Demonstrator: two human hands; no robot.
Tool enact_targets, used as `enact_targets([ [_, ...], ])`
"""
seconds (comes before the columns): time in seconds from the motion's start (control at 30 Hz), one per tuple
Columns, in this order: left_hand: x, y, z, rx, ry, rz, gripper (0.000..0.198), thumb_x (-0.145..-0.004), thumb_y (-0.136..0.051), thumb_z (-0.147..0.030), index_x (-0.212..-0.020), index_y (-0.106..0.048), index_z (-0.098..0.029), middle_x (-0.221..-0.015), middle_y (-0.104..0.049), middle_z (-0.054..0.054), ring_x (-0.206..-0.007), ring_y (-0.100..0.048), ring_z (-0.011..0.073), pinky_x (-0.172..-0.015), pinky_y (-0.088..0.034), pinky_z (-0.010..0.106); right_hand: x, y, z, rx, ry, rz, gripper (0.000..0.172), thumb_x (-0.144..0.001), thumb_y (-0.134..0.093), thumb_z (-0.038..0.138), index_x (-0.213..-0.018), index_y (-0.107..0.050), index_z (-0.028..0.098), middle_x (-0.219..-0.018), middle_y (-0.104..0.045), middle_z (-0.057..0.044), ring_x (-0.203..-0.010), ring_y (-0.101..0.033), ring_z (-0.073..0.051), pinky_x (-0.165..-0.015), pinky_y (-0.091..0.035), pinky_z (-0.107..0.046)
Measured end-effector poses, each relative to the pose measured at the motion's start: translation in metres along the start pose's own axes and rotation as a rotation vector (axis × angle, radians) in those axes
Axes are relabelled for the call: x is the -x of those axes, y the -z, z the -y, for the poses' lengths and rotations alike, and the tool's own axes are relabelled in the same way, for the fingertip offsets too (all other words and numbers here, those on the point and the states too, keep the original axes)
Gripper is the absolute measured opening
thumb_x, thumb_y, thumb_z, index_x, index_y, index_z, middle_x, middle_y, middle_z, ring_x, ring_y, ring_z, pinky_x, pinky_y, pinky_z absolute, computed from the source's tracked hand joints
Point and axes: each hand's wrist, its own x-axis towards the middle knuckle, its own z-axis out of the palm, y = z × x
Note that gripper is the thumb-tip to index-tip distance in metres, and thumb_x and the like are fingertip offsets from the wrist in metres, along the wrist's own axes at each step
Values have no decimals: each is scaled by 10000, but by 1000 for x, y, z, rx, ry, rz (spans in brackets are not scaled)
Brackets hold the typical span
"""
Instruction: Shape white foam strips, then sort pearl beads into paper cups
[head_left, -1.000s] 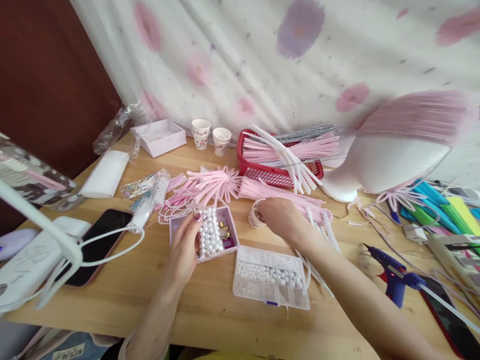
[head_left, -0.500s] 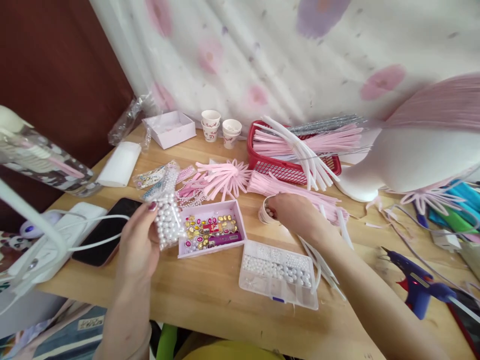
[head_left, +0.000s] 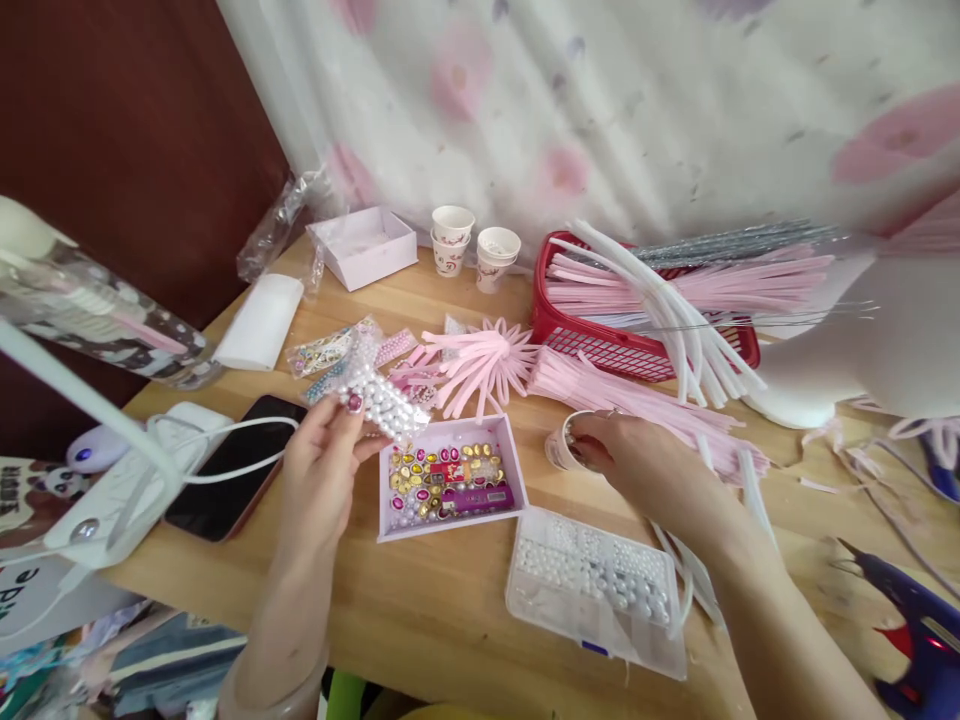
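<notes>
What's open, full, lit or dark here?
Left hand, holding bead bag
Right hand, reaching into small cup
Purple box, open, gems inside
Bead case, partly filled
Basket, filled with fuzzy sticks
White box, open
Phone, screen dark
Glue gun, red light on

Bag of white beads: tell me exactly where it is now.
In the head view, left of centre, the bag of white beads is held in the person's left hand, by the far left corner of the open lilac box.
</notes>
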Motion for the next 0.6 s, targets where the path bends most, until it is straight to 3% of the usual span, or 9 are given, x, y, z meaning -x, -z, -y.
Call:
enact_targets([
  [0.13,-1,0,4,-44,-15,-25,373,-733,-801,-393,-1002,-639,-191,-859,-703,2,-716,-680,139,-645,-608,249,-3,0,5,-24,-37,73,241,-842,-453,74,-668,-558,203,-615,-624,-1,-537,-528,-143,-530,-279,-270],
  [0.27,1,2,4,-69,12,41,308,-751,-785,-368,-949,-622,-196,-822,-686,-15,-702,-674,133,-659,-607,250,4,0,11,-115,33,88,237,-878,-450,111,-747,-622,210,-666,-660,-2,-546,-569,-143,-544,-319,-261],
  [0.37,5,3,5,-109,34,95,292,-756,-774,-371,-952,-643,-200,-825,-692,-5,-693,-668,134,-619,-598,228,11,0,13,-157,44,59,222,-893,-464,139,-823,-655,229,-678,-680,-1,-569,-608,-158,-556,-356,-257],
  [0.47,8,2,7,-139,40,97,307,-742,-774,-380,-961,-651,-204,-836,-707,14,-703,-684,165,-572,-601,239,18,0,9,-184,-41,0,203,-891,-492,175,-956,-669,251,-728,-709,-13,-645,-658,-196,-586,-410,-270],
  [0.6,12,-1,7,-171,23,88,426,-730,-779,-383,-1096,-645,-213,-963,-728,49,-754,-704,193,-567,-613,259,28,-2,3,-293,-133,-56,167,-896,-509,226,-979,-653,235,-812,-710,-42,-704,-667,-215,-665,-462,-323],
])
